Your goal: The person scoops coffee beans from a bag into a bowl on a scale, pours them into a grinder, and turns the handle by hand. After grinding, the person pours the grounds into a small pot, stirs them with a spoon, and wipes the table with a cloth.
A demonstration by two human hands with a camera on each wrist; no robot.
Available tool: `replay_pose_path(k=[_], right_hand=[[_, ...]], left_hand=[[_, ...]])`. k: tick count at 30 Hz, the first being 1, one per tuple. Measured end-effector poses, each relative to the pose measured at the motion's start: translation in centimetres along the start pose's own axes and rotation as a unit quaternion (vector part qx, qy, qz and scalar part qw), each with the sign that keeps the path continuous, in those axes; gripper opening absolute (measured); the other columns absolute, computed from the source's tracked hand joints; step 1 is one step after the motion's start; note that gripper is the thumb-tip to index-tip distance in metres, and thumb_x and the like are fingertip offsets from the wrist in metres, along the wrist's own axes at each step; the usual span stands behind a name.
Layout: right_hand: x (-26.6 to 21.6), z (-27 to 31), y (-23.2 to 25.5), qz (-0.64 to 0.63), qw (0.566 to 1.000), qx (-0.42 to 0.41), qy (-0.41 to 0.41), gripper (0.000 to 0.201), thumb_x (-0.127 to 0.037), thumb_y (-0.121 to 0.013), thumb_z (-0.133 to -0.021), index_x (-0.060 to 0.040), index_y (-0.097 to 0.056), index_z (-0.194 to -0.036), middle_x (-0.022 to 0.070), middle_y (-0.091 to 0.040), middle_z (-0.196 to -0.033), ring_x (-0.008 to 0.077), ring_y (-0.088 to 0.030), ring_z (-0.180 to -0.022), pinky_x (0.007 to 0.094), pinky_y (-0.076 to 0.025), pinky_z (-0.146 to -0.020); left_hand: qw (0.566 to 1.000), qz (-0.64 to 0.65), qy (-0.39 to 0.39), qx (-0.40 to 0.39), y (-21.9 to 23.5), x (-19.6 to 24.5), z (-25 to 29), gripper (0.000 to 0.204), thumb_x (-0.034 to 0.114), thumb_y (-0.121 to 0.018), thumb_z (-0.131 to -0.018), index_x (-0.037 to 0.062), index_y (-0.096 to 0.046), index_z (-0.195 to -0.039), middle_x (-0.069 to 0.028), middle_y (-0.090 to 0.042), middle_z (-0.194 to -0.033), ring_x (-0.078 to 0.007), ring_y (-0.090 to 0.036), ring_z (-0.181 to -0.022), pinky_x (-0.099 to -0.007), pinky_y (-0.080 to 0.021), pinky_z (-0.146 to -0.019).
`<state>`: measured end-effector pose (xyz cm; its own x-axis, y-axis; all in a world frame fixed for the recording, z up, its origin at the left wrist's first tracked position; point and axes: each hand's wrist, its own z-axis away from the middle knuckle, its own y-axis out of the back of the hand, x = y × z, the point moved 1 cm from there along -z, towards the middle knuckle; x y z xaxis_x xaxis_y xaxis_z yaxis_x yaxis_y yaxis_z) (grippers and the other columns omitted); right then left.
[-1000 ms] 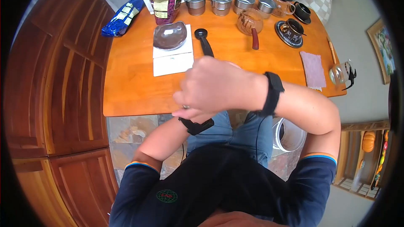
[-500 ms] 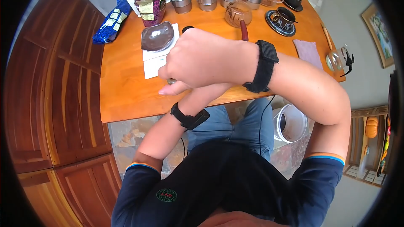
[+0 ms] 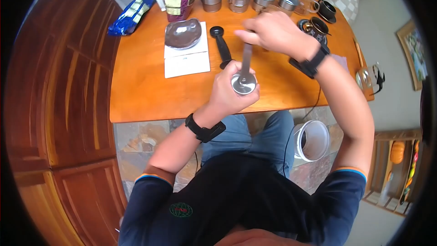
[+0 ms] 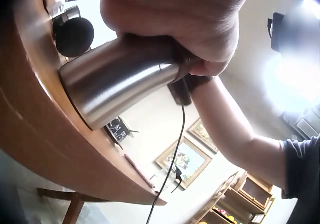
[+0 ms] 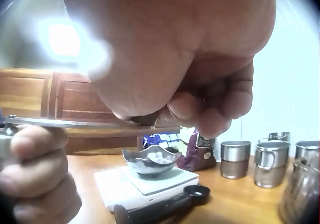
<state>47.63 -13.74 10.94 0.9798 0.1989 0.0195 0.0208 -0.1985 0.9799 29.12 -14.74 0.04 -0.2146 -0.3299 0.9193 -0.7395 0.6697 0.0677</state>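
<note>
The left hand [image 3: 225,92] is wrapped around a metal hand grinder [image 3: 243,84], whose round top faces up. From its centre a flat crank arm [image 3: 246,59] points away from the body, and the right hand [image 3: 278,34] holds its far end with curled fingers; the knob is hidden. In the left wrist view the grinder's brushed steel cylinder [image 4: 115,81] tilts in the left hand [image 4: 170,8], low by the table edge. The right wrist view shows the crank arm [image 5: 80,124] running from above the left hand [image 5: 40,176] to the right hand [image 5: 190,48].
A dark bowl [image 3: 183,34] sits on a white scale [image 3: 187,66], with a black scoop [image 3: 221,48] beside it. Behind stand bags [image 3: 180,0] and several metal cups [image 3: 239,0]. Cups and a pink cloth [image 3: 340,62] lie to the right; a white bucket [image 3: 314,141] is on the floor.
The right hand has swung from above the left forearm to the far right side of the grinder, uncovering the left hand, grinder top and crank. The head view has also shifted slightly.
</note>
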Motion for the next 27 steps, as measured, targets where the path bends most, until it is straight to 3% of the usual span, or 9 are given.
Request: replay_pose_path(k=[6,10,14,17,19,20,22,26,27], right_hand=[[0.2,6.6,0.1,0.018,0.993,0.07,-0.09,0.045,-0.042,-0.056,-0.096,-0.006,-0.06,-0.069,0.0164,-0.061,-0.064,0.0384,-0.061,-0.061,0.0467,-0.047,-0.054],[-2.0,10.9,1.5,0.019,0.997,0.039,-0.066,0.042,-0.036,-0.062,-0.093,-0.0066,-0.054,-0.064,0.0162,-0.054,-0.056,0.0362,-0.057,-0.054,0.0451,-0.043,-0.049],[-6.1,13.0,2.5,0.012,0.998,0.041,0.035,0.037,-0.03,-0.073,-0.082,-0.0105,-0.049,-0.061,0.007,-0.047,-0.052,0.0265,-0.053,-0.047,0.0404,-0.042,-0.046],[-8.7,12.0,3.4,0.001,0.996,0.026,0.083,0.037,-0.032,-0.074,-0.08,-0.0109,-0.049,-0.061,0.0051,-0.048,-0.054,0.0235,-0.054,-0.049,0.0375,-0.044,-0.048],[-9.8,10.9,3.5,-0.024,0.984,0.006,0.178,0.038,-0.035,-0.072,-0.081,-0.0105,-0.05,-0.061,0.0042,-0.05,-0.056,0.0224,-0.056,-0.052,0.0346,-0.046,-0.053],[-10.2,10.4,3.2,-0.024,0.985,0.013,0.171,0.038,-0.035,-0.072,-0.081,-0.0105,-0.05,-0.061,0.0042,-0.05,-0.056,0.0224,-0.056,-0.052,0.0346,-0.046,-0.053],[-10.7,9.3,2.3,-0.065,0.967,0.024,0.247,0.04,-0.036,-0.073,-0.079,-0.0113,-0.047,-0.061,0.0029,-0.045,-0.058,0.0208,-0.053,-0.053,0.034,-0.045,-0.052],[-11.4,7.2,1.9,-0.083,0.949,0.003,0.303,0.041,-0.041,-0.068,-0.083,-0.0116,-0.05,-0.06,0.0025,-0.048,-0.059,0.0202,-0.055,-0.055,0.0326,-0.045,-0.054],[-11.6,6.7,1.9,-0.083,0.95,0.007,0.3,0.041,-0.041,-0.068,-0.083,-0.0116,-0.05,-0.06,0.0025,-0.048,-0.059,0.0202,-0.055,-0.055,0.0326,-0.045,-0.054]], left_hand=[[0.997,-0.048,-0.042,0.032,0.5,-0.6,-0.7,0.034,0.004,-0.077,-0.074,0.0041,-0.055,-0.1,-0.0044,-0.067,-0.084,-0.0097,-0.065,-0.077,-0.0258,-0.052,-0.072],[0.995,-0.053,-0.045,0.078,0.7,-0.2,-1.4,0.037,0.008,-0.079,-0.071,0.0043,-0.057,-0.1,-0.0047,-0.067,-0.086,-0.0109,-0.066,-0.078,-0.0272,-0.053,-0.071],[0.997,-0.045,-0.044,0.036,0.6,-0.4,-1.6,0.036,0.008,-0.079,-0.072,0.0045,-0.057,-0.1,-0.0049,-0.067,-0.086,-0.0104,-0.066,-0.078,-0.027,-0.053,-0.071],[0.999,-0.021,-0.026,0.017,0.0,0.0,-1.9,0.034,0.008,-0.079,-0.074,0.0044,-0.057,-0.1,-0.0044,-0.067,-0.085,-0.0098,-0.065,-0.078,-0.0266,-0.052,-0.071],[1.0,0.007,0.004,0.014,0.0,0.8,-1.8,0.031,0.009,-0.079,-0.077,0.0045,-0.058,-0.099,-0.0033,-0.066,-0.083,-0.0086,-0.063,-0.077,-0.0261,-0.052,-0.071],[1.0,0.003,0.001,0.006,0.1,0.8,-1.7,0.031,0.009,-0.079,-0.077,0.0045,-0.058,-0.099,-0.0033,-0.066,-0.083,-0.0086,-0.063,-0.077,-0.0261,-0.052,-0.071],[0.998,0.025,0.049,-0.001,0.2,0.8,-1.7,0.035,0.007,-0.081,-0.071,0.0046,-0.06,-0.098,-0.0037,-0.069,-0.075,-0.0104,-0.065,-0.068,-0.0273,-0.052,-0.067],[0.988,0.085,0.127,-0.031,0.6,0.4,-1.7,0.03,0.004,-0.077,-0.073,0.0034,-0.06,-0.097,-0.0058,-0.067,-0.082,-0.0096,-0.062,-0.075,-0.0268,-0.051,-0.069],[0.973,0.159,0.161,-0.041,0.6,-0.3,-1.8,0.027,0.002,-0.073,-0.077,0.0037,-0.059,-0.1,-0.0065,-0.066,-0.087,-0.0113,-0.062,-0.079,-0.0271,-0.051,-0.071]])
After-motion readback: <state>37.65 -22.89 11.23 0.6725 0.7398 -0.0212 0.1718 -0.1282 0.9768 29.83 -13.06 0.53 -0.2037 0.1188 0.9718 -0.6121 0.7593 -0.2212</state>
